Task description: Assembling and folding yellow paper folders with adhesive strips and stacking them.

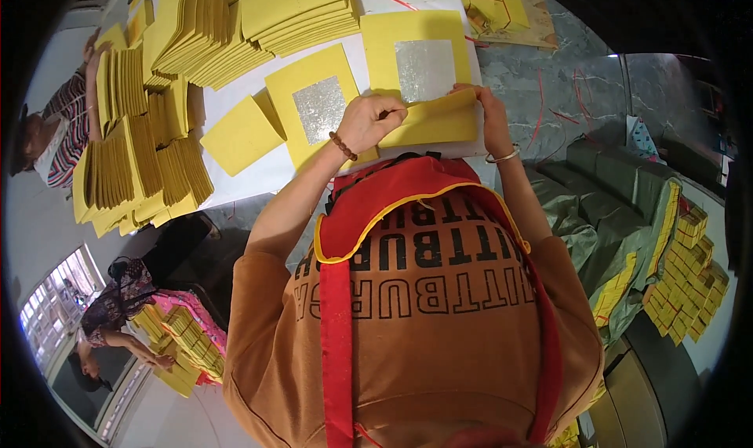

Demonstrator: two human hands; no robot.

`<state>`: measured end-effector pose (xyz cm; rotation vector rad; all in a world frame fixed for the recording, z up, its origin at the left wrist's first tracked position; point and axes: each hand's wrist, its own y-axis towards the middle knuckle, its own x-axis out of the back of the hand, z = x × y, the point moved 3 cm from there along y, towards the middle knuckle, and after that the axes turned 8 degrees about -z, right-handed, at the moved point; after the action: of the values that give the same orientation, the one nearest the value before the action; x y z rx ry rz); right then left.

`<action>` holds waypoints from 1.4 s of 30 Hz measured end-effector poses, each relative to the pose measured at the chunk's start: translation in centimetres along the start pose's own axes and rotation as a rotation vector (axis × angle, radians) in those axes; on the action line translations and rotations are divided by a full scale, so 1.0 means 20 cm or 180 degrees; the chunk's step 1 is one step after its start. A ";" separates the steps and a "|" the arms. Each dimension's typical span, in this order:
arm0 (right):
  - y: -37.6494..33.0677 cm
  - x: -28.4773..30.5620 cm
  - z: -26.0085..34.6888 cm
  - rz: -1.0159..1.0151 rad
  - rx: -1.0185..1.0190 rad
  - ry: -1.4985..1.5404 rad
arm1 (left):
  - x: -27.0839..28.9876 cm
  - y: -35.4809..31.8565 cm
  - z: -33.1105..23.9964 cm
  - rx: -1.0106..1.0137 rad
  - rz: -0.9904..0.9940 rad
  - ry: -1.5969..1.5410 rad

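In front of me lies a yellow paper sheet (380, 36) with a silver foil square (425, 65) on it. Its near edge is turned up into a fold (431, 121). My left hand (372, 122) is closed, pinching the left end of this fold. At the fold's right end, my right hand (494, 117) grips the edge between thumb and fingers. A second yellow sheet with a silver foil square (316, 107) lies flat beside it, partly behind my left forearm. Farther left is a yellow sheet folded over (241, 138).
Stacks of folded yellow paper (302, 12) cover the table's far left, with more stacks (118, 162) along its left end. A wooden board (541, 24) bears yellow paper at the far right. Two other people are at the left. Bundled yellow packs (686, 271) stand right.
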<state>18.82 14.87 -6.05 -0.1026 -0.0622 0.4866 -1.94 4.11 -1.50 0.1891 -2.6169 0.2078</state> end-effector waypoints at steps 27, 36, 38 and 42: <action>0.01 0.02 0.06 0.0307 0.0531 -0.0298 | 0.06 -0.03 0.08 -0.2046 -0.0757 0.1668; -0.15 0.04 0.28 0.0728 0.1965 -0.2297 | 0.07 -0.21 -0.04 -0.2570 -0.0724 0.1712; -0.16 0.03 0.23 0.1068 0.1636 -0.2041 | 0.04 -0.22 0.07 -0.2062 -0.0832 0.1292; -0.11 0.02 0.18 0.0479 0.0139 -0.1524 | 0.05 -0.11 0.01 -0.0487 -0.1032 0.0455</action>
<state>19.83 13.49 -2.19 0.0545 -0.5154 0.6548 -2.57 1.73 -0.86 0.5190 -2.4051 -0.0884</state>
